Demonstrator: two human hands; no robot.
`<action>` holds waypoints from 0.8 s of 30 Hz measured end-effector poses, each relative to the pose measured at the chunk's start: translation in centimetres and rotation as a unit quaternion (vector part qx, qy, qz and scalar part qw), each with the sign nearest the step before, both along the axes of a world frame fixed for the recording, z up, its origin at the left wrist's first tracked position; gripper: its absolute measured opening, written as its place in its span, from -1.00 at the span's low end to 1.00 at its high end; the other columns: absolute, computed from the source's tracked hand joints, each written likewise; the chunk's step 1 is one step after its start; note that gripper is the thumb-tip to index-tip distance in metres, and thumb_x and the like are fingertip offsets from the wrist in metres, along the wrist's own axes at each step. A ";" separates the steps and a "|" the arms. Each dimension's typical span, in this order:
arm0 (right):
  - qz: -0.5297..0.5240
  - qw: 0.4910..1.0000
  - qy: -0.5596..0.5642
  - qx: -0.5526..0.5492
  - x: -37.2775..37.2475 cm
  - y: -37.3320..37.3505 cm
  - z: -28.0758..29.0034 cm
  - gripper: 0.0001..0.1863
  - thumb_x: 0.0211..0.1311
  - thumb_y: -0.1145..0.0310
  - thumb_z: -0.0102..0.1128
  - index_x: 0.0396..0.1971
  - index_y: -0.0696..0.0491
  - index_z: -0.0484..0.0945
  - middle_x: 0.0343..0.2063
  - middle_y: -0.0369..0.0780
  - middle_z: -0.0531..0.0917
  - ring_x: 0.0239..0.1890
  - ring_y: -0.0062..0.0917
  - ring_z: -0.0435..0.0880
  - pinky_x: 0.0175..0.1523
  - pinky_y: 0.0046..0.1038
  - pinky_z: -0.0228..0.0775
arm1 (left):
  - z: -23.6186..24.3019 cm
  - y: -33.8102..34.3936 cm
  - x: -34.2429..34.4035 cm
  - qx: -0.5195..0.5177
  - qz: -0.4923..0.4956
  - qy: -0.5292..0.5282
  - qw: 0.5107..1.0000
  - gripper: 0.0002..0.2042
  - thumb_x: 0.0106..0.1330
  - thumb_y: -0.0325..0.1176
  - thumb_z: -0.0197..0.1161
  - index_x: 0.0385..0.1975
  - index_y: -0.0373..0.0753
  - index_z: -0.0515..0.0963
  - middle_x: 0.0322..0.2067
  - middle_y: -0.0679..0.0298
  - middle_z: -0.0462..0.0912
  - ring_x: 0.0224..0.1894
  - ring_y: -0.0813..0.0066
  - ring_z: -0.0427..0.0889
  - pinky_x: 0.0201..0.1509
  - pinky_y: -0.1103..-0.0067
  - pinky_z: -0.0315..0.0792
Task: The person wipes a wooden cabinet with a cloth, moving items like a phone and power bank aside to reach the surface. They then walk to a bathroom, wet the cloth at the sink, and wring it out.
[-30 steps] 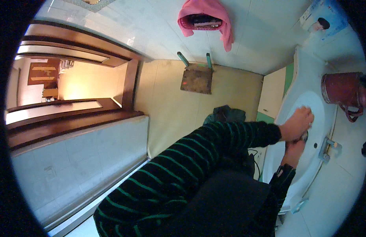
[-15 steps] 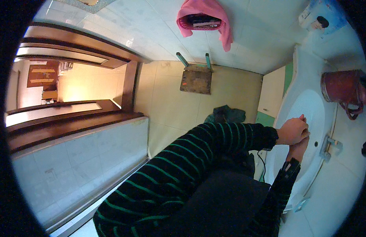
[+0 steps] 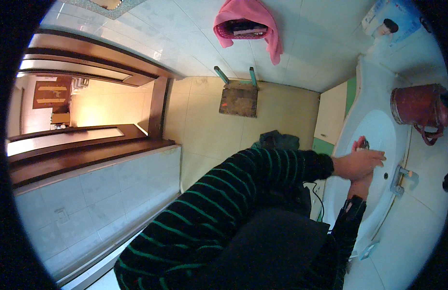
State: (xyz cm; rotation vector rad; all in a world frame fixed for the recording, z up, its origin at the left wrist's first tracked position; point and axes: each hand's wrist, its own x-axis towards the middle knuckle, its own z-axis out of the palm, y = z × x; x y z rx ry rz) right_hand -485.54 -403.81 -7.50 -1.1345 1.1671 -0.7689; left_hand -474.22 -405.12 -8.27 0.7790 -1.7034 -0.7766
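Note:
Both hands are over the white washbasin [image 3: 377,126] on the right. My left hand [image 3: 360,163], in a black sleeve with green stripes, lies across my right hand with its fingers stretched toward the tap. Beneath it, my right hand [image 3: 362,185] reaches up from the lower edge, its palm mostly covered. The right fingertips show beyond the left hand, curled around a small dark thing [image 3: 365,143] too unclear to name. A metal tap [image 3: 402,178] stands on the basin's right rim, close to the hands.
A dark red jug [image 3: 416,105] stands on the basin's far right rim. Cream and green cabinet doors [image 3: 331,112] are below the basin. A small wooden stool [image 3: 238,100] is on the floor. A pink cloth [image 3: 274,36] drapes a basket on the wall. At left is a doorway with brown frame [image 3: 159,108].
My left hand's fingers have straightened and slid across the right hand toward the tap. The right fingertips have moved slightly left, and a small dark thing now shows at them.

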 end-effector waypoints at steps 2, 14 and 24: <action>-0.054 0.998 -0.026 0.033 1.2 0.8 -0.4 -0.57 0.53 0.39 -0.08 0.33 0.13 0.31 0.26 -0.17 0.47 0.26 -0.46 0.46 0.30 -0.35 0.39 | -0.9 -1.9 1.3 0.045 -0.007 0.011 0.999 -0.74 0.28 -0.49 0.16 -0.03 -0.27 0.54 0.15 0.04 0.53 0.38 0.00 0.33 0.50 0.15 0.15; -0.189 0.927 -0.279 0.164 -0.6 1.2 2.5 -0.56 0.61 0.19 -0.20 0.30 0.13 0.34 0.23 -0.21 0.51 0.25 -0.44 0.49 0.37 -0.37 0.30 | -0.9 0.5 -2.1 0.016 0.074 0.033 0.997 -0.70 0.31 -0.33 0.20 -0.06 -0.38 0.57 0.03 -0.09 0.61 0.18 -0.10 0.50 0.39 0.20 0.29; -0.279 0.888 -0.314 0.187 -6.1 10.3 7.8 -0.61 0.56 0.27 -0.15 0.22 0.13 0.39 0.20 -0.19 0.52 0.23 -0.39 0.50 0.40 -0.27 0.31 | 5.3 1.1 -4.8 0.140 -0.294 -0.169 0.930 -0.68 0.32 -0.16 0.17 -0.11 -0.27 0.61 -0.01 0.04 0.68 -0.06 -0.02 0.66 0.03 0.26 0.56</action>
